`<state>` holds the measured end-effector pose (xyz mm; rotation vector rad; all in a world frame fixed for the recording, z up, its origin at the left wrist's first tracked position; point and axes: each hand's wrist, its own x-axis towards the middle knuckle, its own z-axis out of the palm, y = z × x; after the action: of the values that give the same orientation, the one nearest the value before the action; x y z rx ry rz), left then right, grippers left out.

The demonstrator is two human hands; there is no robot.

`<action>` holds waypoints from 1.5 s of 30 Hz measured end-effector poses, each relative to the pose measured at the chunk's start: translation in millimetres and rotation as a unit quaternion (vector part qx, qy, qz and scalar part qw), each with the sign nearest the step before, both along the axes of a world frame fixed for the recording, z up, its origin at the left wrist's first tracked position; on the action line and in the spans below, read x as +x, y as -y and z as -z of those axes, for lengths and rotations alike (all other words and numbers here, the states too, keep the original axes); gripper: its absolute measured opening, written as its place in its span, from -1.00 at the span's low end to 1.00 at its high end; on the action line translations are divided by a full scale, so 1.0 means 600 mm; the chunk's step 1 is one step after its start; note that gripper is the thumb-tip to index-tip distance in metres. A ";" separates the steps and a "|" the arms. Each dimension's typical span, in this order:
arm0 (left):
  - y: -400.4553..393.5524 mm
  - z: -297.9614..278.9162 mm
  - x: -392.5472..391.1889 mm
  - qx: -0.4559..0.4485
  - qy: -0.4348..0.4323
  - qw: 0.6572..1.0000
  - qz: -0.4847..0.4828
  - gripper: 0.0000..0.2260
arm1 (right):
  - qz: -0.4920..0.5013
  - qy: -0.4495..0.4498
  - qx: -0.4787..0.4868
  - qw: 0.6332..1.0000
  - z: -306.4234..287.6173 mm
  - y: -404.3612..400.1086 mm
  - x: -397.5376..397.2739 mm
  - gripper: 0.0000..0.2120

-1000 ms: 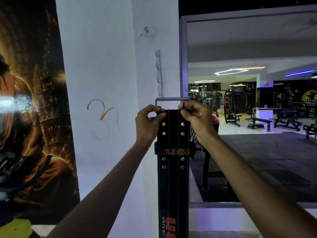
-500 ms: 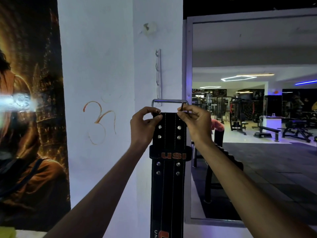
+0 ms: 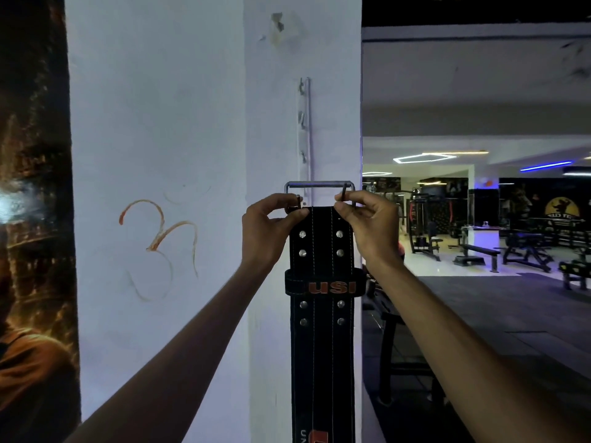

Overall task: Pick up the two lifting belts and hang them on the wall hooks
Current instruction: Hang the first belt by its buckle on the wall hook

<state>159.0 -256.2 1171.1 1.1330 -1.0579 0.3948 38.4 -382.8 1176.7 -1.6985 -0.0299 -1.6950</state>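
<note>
A black lifting belt (image 3: 321,346) with silver rivets and an orange "USI" loop hangs straight down in front of the white pillar. Its metal buckle frame (image 3: 319,185) stands up at the top, against the lower end of a vertical hook rail (image 3: 304,123) that carries three small hooks. My left hand (image 3: 268,228) pinches the belt's top left corner by the buckle. My right hand (image 3: 367,225) pinches the top right corner and a buckle prong. Whether the buckle rests on a hook I cannot tell. No second belt is in view.
The white pillar (image 3: 192,123) bears an orange drawn symbol (image 3: 160,244). A dark poster (image 3: 32,219) covers the wall at left. At right a large mirror (image 3: 479,107) shows gym benches and machines. A dark bench frame (image 3: 393,362) stands low beside the pillar.
Both hands have carried the belt's top end leftward and closer to the hook rail, so the buckle frame now sits at the rail's lower end. The grip on the belt is unchanged.
</note>
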 end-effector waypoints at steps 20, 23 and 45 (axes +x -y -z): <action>0.111 -0.032 0.148 -0.016 -0.042 0.999 0.003 -0.55 | 0.025 -0.015 0.012 0.999 -0.040 0.109 0.165 -0.90; 0.119 -0.028 0.159 -0.017 -0.045 0.999 0.000 -0.55 | 0.014 -0.014 0.011 1.000 -0.039 0.111 0.169 -0.92; 0.126 -0.032 0.167 0.023 -0.117 0.993 -0.018 -0.77 | -0.015 -0.044 0.116 0.992 -0.019 0.117 0.188 -0.66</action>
<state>259.0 -331.9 1190.5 1.2084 -0.8453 0.2597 150.9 -453.1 1188.0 -1.5884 0.1752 -1.5354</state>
